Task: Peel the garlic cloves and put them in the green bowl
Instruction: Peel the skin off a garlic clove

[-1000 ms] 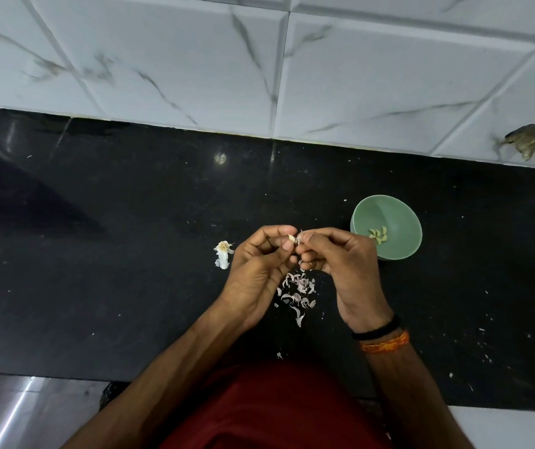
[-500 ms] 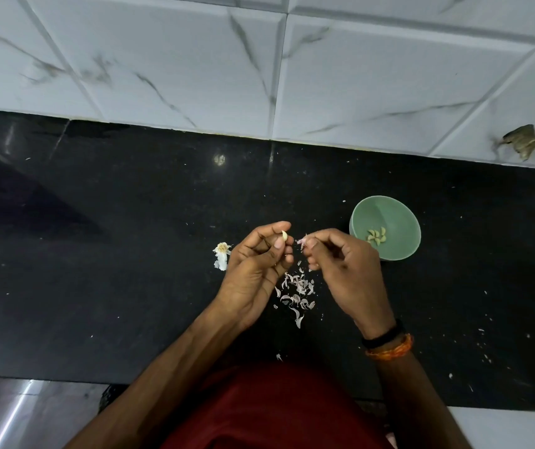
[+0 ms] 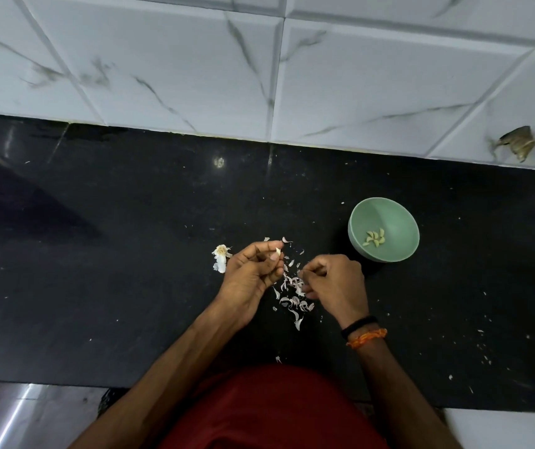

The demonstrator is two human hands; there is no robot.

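Note:
My left hand [image 3: 253,273] pinches a small pale garlic clove [image 3: 278,252] between thumb and fingertips above the black counter. My right hand [image 3: 334,281] hovers lower, just right of it, over a heap of peels [image 3: 292,294], its fingers curled; a scrap of skin may sit at its fingertips, too small to tell. The green bowl [image 3: 402,222] stands to the right of both hands and holds several peeled cloves [image 3: 374,238]. The remains of the garlic bulb [image 3: 220,257] lie on the counter just left of my left hand.
The black stone counter [image 3: 97,254] runs left to right, backed by a white marbled tile wall [image 3: 194,66]. Small peel flecks are scattered at the right. The counter's front edge lies close to my red shirt [image 3: 269,413].
My hands have drawn apart. The right hand dropped down and to the right, over the peel heap, while the left hand kept the clove and stayed almost still.

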